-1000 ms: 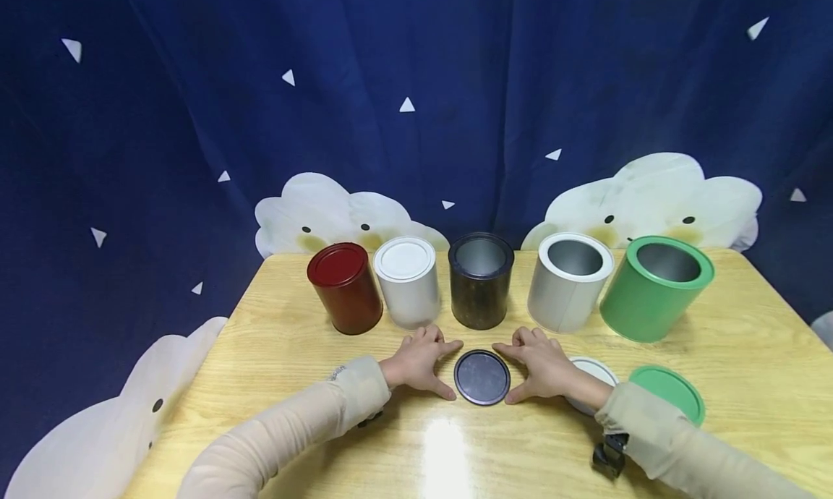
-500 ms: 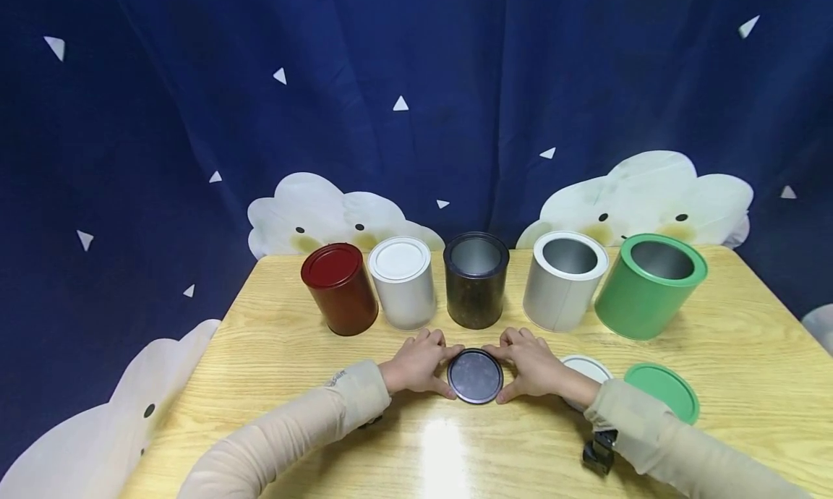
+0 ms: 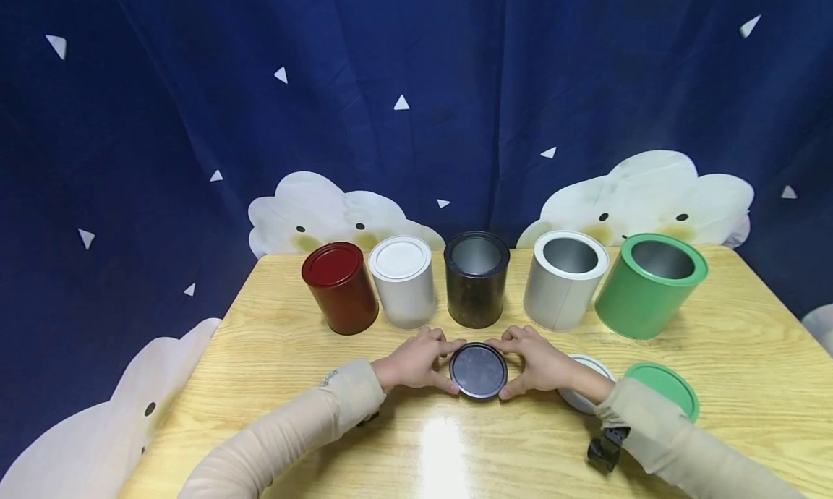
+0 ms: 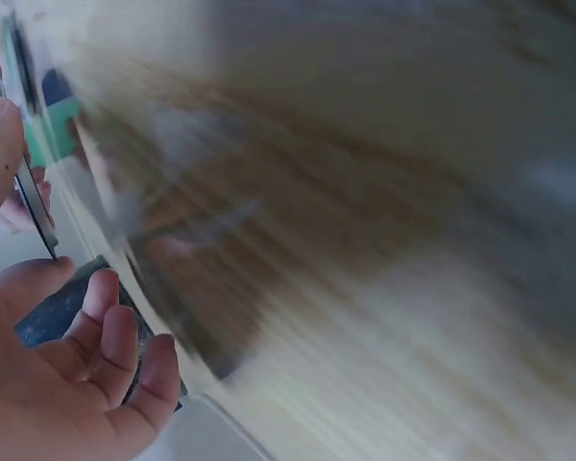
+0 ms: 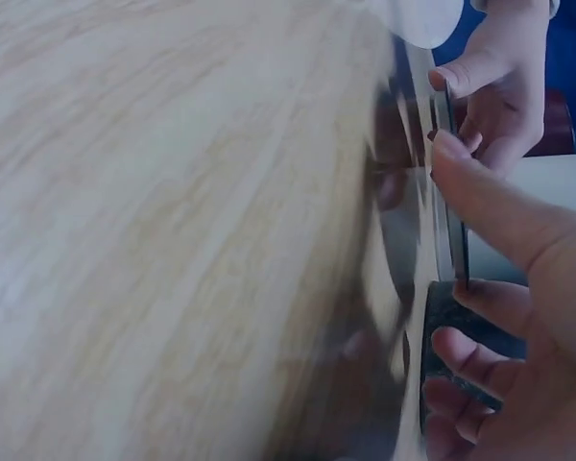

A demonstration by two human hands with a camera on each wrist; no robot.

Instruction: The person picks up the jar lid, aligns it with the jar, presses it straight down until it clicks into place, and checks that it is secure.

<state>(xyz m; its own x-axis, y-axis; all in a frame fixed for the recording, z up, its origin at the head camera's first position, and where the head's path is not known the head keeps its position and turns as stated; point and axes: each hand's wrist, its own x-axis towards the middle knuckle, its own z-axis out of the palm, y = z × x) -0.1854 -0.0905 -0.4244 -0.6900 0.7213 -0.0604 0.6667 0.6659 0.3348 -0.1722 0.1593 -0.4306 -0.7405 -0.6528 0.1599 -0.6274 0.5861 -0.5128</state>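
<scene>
Both hands hold a round black lid (image 3: pixel 478 370) from opposite sides, in front of an open black can (image 3: pixel 476 300). My left hand (image 3: pixel 416 361) pinches its left edge between thumb and index finger. On the right edge, my right hand (image 3: pixel 539 363) does the same. Seen edge-on in the right wrist view, the lid (image 5: pixel 451 226) is raised a little above the tabletop. The other left-hand fingers are loosely bent, clear of the lid, in the left wrist view.
A red can (image 3: pixel 341 289) and a white can (image 3: pixel 403 282), both lidded, stand left of the black can. Right of it are an open white can (image 3: pixel 562 289) and an open green can (image 3: pixel 644 296). A white lid (image 3: pixel 578 402), partly under my right forearm, and a green lid (image 3: pixel 665 387) lie on the table (image 3: pixel 273 340).
Both hands have closed in from beside the black lid to pinch its edges. The lid has come slightly up off the table. The cans have stayed in place.
</scene>
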